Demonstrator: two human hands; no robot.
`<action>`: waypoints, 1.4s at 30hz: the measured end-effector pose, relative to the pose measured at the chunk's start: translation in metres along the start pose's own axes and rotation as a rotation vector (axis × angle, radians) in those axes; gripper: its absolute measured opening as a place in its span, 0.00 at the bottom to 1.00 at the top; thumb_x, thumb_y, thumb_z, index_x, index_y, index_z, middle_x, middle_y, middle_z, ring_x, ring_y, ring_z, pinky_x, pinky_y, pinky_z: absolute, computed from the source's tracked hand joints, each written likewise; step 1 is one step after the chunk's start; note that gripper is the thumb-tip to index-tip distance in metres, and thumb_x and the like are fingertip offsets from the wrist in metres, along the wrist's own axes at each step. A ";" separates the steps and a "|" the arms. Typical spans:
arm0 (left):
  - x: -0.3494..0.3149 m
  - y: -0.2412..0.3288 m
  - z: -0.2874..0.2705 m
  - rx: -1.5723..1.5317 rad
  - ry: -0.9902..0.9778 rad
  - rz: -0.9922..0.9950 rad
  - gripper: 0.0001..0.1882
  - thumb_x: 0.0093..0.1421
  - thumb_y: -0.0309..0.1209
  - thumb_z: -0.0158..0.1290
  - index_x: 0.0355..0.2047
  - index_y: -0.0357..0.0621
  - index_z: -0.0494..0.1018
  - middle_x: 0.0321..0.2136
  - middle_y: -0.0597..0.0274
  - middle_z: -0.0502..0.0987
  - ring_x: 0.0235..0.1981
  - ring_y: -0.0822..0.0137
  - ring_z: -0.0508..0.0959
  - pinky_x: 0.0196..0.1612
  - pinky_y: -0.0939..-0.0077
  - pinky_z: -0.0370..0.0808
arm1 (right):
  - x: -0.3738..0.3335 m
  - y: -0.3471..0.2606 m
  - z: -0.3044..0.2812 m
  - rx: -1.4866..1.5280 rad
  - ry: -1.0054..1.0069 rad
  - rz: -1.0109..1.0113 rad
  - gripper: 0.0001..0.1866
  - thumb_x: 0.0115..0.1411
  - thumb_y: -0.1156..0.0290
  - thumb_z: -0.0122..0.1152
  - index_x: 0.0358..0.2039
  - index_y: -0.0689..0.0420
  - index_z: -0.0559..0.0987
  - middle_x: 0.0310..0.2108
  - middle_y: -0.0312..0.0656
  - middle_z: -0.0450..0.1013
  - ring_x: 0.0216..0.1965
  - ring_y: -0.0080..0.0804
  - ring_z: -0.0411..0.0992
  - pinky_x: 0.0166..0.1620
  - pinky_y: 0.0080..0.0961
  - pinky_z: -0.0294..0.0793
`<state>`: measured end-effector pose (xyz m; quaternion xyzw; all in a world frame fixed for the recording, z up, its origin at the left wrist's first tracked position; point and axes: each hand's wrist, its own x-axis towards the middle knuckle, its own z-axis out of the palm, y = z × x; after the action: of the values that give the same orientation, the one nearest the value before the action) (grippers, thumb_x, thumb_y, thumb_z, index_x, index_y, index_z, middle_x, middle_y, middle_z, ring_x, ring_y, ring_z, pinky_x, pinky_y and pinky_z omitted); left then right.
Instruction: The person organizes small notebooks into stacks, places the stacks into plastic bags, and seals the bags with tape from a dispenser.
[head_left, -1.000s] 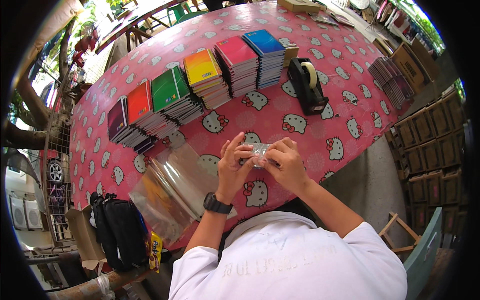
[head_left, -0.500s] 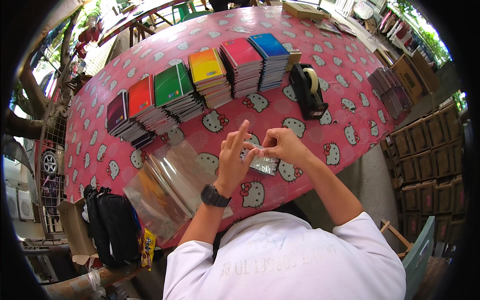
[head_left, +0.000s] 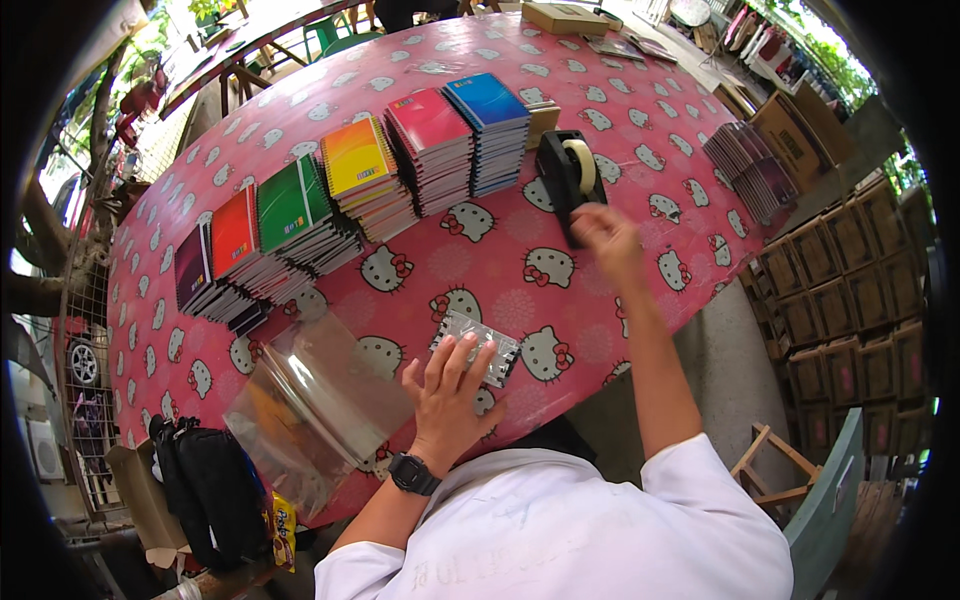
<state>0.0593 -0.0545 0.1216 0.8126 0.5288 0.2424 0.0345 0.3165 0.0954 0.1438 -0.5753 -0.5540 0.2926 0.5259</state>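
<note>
My left hand [head_left: 452, 392], with a dark watch on its wrist, rests with fingers spread on a clear, shiny flat packet [head_left: 492, 352]. The packet lies on the table, its near part hidden under the fingertips, and its contents are hard to make out. My right hand [head_left: 612, 243] is at the near end of a black tape dispenser [head_left: 556, 172] with a pale roll of tape [head_left: 580, 163]. Its fingers are curled together there, slightly blurred, and what they pinch is hidden.
Stacks of spiral notebooks stand in a row: purple, red [head_left: 236, 236], green [head_left: 293, 208], yellow, pink and blue [head_left: 487, 105]. Clear plastic sheets [head_left: 320, 390] lie left of my left hand. Dark booklets [head_left: 752, 172] sit at the right edge. A black bag [head_left: 215, 490] stands lower left.
My right hand has left the packet and moved right and away to the tape dispenser. The packet, held between both hands before, now lies on the table under my left hand. The view has shifted.
</note>
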 end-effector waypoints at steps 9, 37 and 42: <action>0.005 0.005 0.007 -0.027 0.040 0.041 0.38 0.41 0.43 0.62 0.56 0.61 0.66 0.57 0.69 0.62 0.61 0.65 0.56 0.61 0.55 0.45 | 0.068 0.089 -0.057 -0.399 0.201 0.025 0.18 0.54 0.55 0.64 0.32 0.59 0.82 0.33 0.42 0.77 0.33 0.36 0.72 0.42 0.33 0.69; 0.038 0.010 -0.024 0.005 -0.189 0.109 0.43 0.35 0.42 0.65 0.57 0.72 0.64 0.65 0.51 0.44 0.65 0.52 0.48 0.61 0.40 0.41 | -0.011 -0.087 0.076 -0.748 -1.284 -0.066 0.20 0.44 0.54 0.70 0.24 0.60 0.79 0.18 0.41 0.74 0.23 0.33 0.73 0.27 0.30 0.70; 0.033 0.000 -0.020 -0.008 -0.269 0.094 0.47 0.33 0.41 0.67 0.58 0.73 0.62 0.62 0.54 0.50 0.67 0.53 0.44 0.61 0.36 0.37 | -0.003 -0.061 0.061 -0.319 -1.399 0.148 0.19 0.48 0.55 0.69 0.26 0.60 0.78 0.19 0.34 0.72 0.22 0.22 0.69 0.26 0.22 0.67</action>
<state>0.0616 -0.0298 0.1514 0.8616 0.4798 0.1347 0.0969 0.2399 0.0994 0.1830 -0.3591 -0.7565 0.5430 -0.0634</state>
